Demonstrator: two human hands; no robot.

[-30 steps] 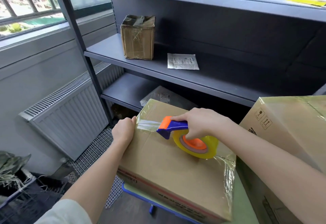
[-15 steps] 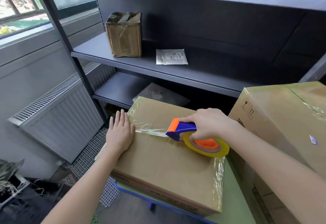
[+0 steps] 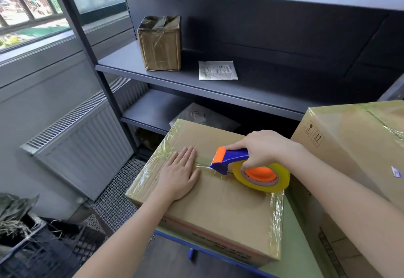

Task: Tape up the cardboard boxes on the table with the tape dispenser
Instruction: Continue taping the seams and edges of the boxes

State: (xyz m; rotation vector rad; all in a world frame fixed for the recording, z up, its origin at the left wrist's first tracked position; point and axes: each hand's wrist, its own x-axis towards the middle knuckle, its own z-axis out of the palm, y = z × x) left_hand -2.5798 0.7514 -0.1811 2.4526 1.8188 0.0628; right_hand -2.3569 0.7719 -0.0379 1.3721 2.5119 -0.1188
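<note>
Moved: left hand (image 3: 178, 176) has slid onto the cardboard box (image 3: 218, 207) top; tape dispenser (image 3: 231, 160) drawn right.
Head view, fingers: left straight, together, pressing tape (image 3: 204, 165); right hand (image 3: 262, 149) curled round dispenser.
Around: box on green worktop (image 3: 299, 256); larger box (image 3: 349, 146) just right; shelf (image 3: 251, 94) beyond.

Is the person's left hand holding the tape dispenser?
No, the left hand lies flat and open on the cardboard box, while the right hand grips the tape dispenser.

The handle of the tape dispenser (image 3: 231, 161) is largely covered by the right hand (image 3: 262, 148). The larger cardboard box (image 3: 349, 146) is cut off by the right edge. Print on the paper packet (image 3: 217, 70) and on the near cardboard box (image 3: 218, 201) cannot be read.
</note>
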